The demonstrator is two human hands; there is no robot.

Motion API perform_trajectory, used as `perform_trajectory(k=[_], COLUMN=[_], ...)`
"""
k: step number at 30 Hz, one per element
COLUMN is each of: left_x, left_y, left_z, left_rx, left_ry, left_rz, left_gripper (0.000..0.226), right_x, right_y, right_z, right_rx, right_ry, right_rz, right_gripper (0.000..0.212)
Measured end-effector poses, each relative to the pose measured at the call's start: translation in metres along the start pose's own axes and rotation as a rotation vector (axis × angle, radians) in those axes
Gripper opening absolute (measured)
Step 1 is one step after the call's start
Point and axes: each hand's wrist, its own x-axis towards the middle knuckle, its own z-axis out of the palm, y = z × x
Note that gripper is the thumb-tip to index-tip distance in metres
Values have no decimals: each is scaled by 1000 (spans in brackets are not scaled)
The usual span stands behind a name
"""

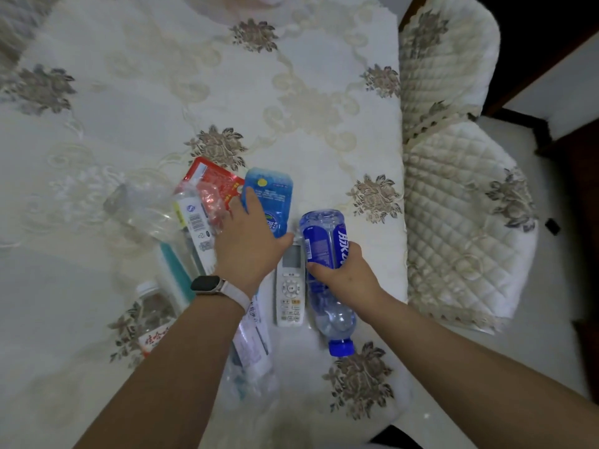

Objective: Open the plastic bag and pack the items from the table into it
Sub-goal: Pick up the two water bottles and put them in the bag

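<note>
My right hand (340, 270) grips a blue-labelled bottle (324, 241) that lies on its side, blue cap toward me. My left hand (249, 241) rests fingers-down on a blue packet (270, 196); whether it grips the packet I cannot tell. A red packet (214, 179) lies left of the blue one, partly under a clear plastic bag (152, 205). A white remote control (290, 286) lies between my hands. A white tube with a barcode (197, 228) and a teal item (176, 270) sit under the clear plastic. A small red-labelled bottle (152, 315) stands at the near left.
All of it sits on a table (194, 92) under a cream floral embroidered cloth. Crumpled clear plastic with a printed label (252, 351) lies beneath my left forearm. A chair with a quilted cream cover (453, 189) stands right against the table's right edge.
</note>
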Motion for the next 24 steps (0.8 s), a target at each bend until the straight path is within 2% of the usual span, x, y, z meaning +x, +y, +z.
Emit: perform_trajectory(k=[3,8,13,18,24], left_x=[7,5,-2,-17,-67], left_y=[1,4,23,60,113], left_z=[3,-1,-23,-51,-52], left_rx=[3,-83,-203,-267,-431], left_ry=[-45,-42,67,156,180], left_rz=[-34,-38,-8,54,144], left_gripper=[112,107,105,101,93], right_x=[0,-8,-24,-43,-65], right_y=[-2,-3,-1,-3,11], right_z=[0,-3,-18,-56,-123], right_rx=[-1,40,94,173,270], right_ry=[5,20,20,27,80], right_rz=[10,-21,-83,-176,-282], right_gripper=[67,60,64,63,55])
